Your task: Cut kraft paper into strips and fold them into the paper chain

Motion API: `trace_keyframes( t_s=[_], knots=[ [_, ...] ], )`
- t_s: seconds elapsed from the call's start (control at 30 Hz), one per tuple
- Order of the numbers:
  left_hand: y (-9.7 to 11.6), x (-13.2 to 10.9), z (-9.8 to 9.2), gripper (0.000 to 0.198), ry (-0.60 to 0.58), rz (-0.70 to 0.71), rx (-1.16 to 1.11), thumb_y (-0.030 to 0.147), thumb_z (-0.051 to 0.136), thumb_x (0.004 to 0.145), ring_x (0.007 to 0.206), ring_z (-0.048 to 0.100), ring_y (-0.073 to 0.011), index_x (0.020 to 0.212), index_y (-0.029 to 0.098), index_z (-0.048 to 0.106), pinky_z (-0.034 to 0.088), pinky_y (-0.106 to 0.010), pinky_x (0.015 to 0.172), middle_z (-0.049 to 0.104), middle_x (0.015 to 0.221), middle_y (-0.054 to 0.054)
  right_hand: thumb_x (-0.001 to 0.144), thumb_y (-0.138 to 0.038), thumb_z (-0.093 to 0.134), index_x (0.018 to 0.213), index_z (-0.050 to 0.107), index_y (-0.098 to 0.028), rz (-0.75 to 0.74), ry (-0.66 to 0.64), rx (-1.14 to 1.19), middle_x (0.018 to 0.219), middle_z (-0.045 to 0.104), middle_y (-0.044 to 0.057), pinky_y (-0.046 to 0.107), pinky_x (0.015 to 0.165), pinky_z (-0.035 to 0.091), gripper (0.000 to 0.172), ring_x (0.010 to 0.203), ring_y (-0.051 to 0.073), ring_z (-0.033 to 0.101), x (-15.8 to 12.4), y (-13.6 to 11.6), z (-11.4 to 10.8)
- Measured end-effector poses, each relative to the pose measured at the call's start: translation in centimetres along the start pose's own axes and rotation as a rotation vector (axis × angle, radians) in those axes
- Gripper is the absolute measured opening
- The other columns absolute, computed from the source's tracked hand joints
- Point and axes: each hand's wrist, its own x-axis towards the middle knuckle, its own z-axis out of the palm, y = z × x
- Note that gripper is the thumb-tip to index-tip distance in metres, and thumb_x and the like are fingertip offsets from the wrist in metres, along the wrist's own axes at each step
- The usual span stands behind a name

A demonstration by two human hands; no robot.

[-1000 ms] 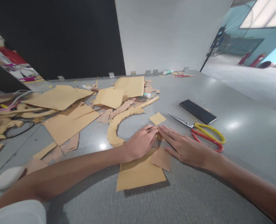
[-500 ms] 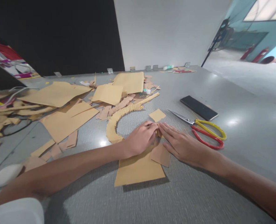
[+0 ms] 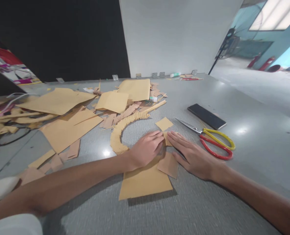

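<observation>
Both hands rest on a small piece of brown paper (image 3: 168,139) on the grey table (image 3: 208,202). My left hand (image 3: 145,150) has its fingers curled, its fingertips pressing the piece's left edge. My right hand (image 3: 192,155) lies flat with fingers stretched out, holding the piece down from the right. Under the hands lie a larger brown sheet (image 3: 145,181) and a darker brown square (image 3: 168,164). A small brown square (image 3: 164,123) lies just beyond the fingertips.
Red-and-yellow scissors (image 3: 214,142) lie right of my right hand, a black phone (image 3: 206,116) beyond them. A curved chain of folded paper pieces (image 3: 121,130) arcs left of my left hand. Brown sheets and scraps (image 3: 68,114) cover the left and back of the table.
Both hands stay on the small paper piece. The left fingertips have shifted slightly along its edge. The view has moved a little.
</observation>
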Motion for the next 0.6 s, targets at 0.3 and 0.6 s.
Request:
trace_keyframes(
  t_s=[0.3, 0.6],
  knots=[
    [-0.11, -0.08, 0.41, 0.036, -0.056, 0.054, 0.135, 0.024, 0.038, 0.108, 0.134, 0.058, -0.0231, 0.126, 0.006, 0.064, 0.040, -0.040, 0.120, 0.064, 0.139, -0.016, 0.106, -0.028, 0.040, 0.160, 0.031, -0.009, -0.016, -0.033, -0.058, 0.166, 0.028, 0.015, 0.051, 0.125, 0.030, 0.058, 0.154, 0.028, 0.024, 0.15, -0.25, -0.03],
    [-0.06, -0.07, 0.38, 0.041, -0.110, 0.054, 0.203, 0.024, 0.035, 0.109, 0.138, 0.054, -0.0221, 0.131, 0.004, 0.063, 0.034, -0.038, 0.123, 0.061, 0.143, -0.016, 0.104, -0.023, 0.040, 0.157, 0.037, -0.004, -0.026, -0.026, -0.175, 0.162, 0.037, 0.021, 0.050, 0.121, 0.037, 0.056, 0.151, 0.031, 0.032, 0.54, -0.83, -0.11]
  ],
)
